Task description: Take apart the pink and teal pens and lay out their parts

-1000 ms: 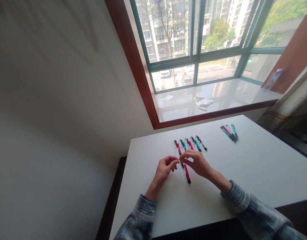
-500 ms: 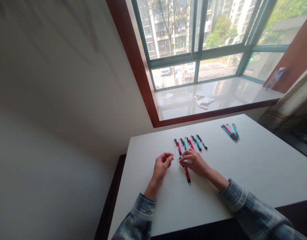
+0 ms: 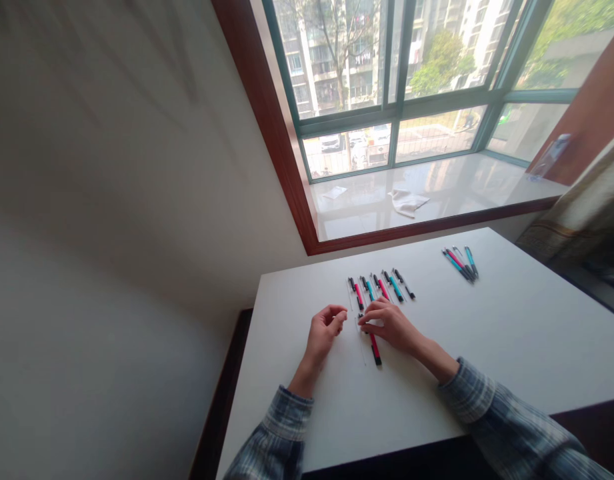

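Observation:
My left hand [image 3: 327, 332] hovers above the white table, thumb and forefinger pinched together; anything between them is too small to tell. Across from it, my right hand [image 3: 389, 325] has its fingers curled down, tips at a small black pen part [image 3: 361, 317] that they partly cover. Beneath that hand lies a red pen barrel [image 3: 375, 349] with a black end. A thin clear pen refill [image 3: 361, 347] rests to the left of the barrel. Just behind are rows of pens taken apart, including a red barrel [image 3: 359, 296] and a blue barrel [image 3: 396, 289].
Several whole pens [image 3: 461, 265] lie fanned out at the back right of the table [image 3: 517, 320]. Behind the table, a crumpled white cloth [image 3: 408, 203] lies on the window sill, with a clear bottle [image 3: 550, 158] at its right. A wall borders the left side.
Both hands stay almost where they were. The fingers of my right hand shift very slightly, and the refill beside the red barrel shows more clearly.

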Available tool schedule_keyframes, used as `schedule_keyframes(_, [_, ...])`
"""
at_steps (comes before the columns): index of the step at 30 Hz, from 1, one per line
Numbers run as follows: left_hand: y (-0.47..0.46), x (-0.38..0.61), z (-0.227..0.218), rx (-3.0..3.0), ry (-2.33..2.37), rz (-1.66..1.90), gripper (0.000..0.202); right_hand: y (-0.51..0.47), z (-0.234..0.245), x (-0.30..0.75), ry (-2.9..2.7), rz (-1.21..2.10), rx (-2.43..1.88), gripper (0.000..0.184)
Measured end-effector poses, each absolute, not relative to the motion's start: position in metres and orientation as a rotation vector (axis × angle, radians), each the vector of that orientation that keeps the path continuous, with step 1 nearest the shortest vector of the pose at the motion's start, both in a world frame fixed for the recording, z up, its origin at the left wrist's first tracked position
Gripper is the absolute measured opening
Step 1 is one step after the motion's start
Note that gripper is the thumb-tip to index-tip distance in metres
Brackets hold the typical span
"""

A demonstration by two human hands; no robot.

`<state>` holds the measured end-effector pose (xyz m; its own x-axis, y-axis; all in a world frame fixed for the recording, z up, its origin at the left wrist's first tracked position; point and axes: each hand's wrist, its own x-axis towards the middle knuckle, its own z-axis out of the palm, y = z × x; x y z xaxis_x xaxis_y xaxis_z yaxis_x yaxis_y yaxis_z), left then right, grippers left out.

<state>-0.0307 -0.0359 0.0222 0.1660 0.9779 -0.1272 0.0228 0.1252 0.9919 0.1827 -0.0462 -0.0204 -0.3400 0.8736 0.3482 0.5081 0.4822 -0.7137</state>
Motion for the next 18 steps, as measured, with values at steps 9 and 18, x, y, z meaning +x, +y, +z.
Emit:
schedule_keyframes(9, [-0.038,-0.031,0.026,1.194,1.155,0.974,0.028,-0.054,0.002,0.193,-1.951,0.645,-1.174,0.013])
schedule_keyframes(18, [-0.038,-0.03,0.027,1.192,1.16,0.981,0.028,-0.098,0.015,0.214,-2.107,0.855,-1.2,0.093])
